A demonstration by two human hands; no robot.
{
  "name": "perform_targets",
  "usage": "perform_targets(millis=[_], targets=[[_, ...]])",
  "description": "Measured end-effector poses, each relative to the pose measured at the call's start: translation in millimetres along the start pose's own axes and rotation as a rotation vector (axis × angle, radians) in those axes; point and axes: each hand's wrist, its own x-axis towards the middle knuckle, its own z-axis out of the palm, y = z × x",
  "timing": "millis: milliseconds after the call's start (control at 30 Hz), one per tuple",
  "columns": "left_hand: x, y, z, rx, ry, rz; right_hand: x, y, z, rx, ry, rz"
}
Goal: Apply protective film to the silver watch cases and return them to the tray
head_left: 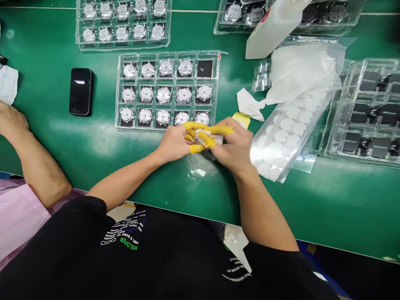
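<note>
Head view, forearms [125,179] angled inward, left hand [173,143] and right hand [229,143] in yellow finger cots [223,130], gripping a round watch [197,138]

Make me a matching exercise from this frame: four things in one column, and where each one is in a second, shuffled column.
Things
1. phone
2. white discs
3. yellow finger cots
4. watch

Places
A. held between the left hand and right hand
B. on the fingers of both hands
C. on a clear sheet right of the hands
D. on the green mat, left of the tray

Pairs: 1-D, 2-C, 3-B, 4-A
</note>
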Motion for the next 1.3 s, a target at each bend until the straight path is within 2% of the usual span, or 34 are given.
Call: perform_targets(millis=[133, 233, 333, 500, 667, 800, 1000, 1100, 1200, 1300], targets=[[-1.3, -3.1, -0.4, -0.002, 0.063, 0.077, -0.9, 11.6, -24.1, -0.223, 0.122, 0.125], [-3.9, -5.0, -1.2, 0.036, 0.039, 0.179, -4.1, 10.0, -36.5, -0.153, -0.014, 0.116], [-6.5, -6.2, -2.0, 0.15, -0.007, 0.322, -7.4, 2.4, -32.5, -0.078, -0.177, 0.119], [-8.0, -10.6, -3.8, 0.35, -0.033, 0.566, -7.6, -1.8, -26.0, -0.011, -0.181, 0.208], [-7.4, -12.8, -6.3, 0.469, -0.063, 0.665, -4.3, -3.0, -35.0, 0.018, -0.239, 0.191], [-7.1, -10.2, -7.0, 0.476, -0.113, 0.742, -2.2, -4.5, -41.3, 0.032, -0.243, 0.178], [-7.9, -8.9, -6.4, 0.492, -0.155, 0.758, -4.1, -3.2, -38.9, 0.007, -0.25, 0.157], [-9.8, -8.7, -5.0, 0.467, -0.13, 0.723, -7.8, -1.1, -29.0, -0.032, -0.164, 0.133], [-12.0, -7.5, -2.2, 0.359, -0.146, 0.582, -9.8, 0.8, -18.1, -0.041, -0.1, 0.167], [-12.0, -5.2, 1.0, 0.187, -0.145, 0.369, -8.0, 0.1, -14.1, -0.032, -0.023, 0.174]])
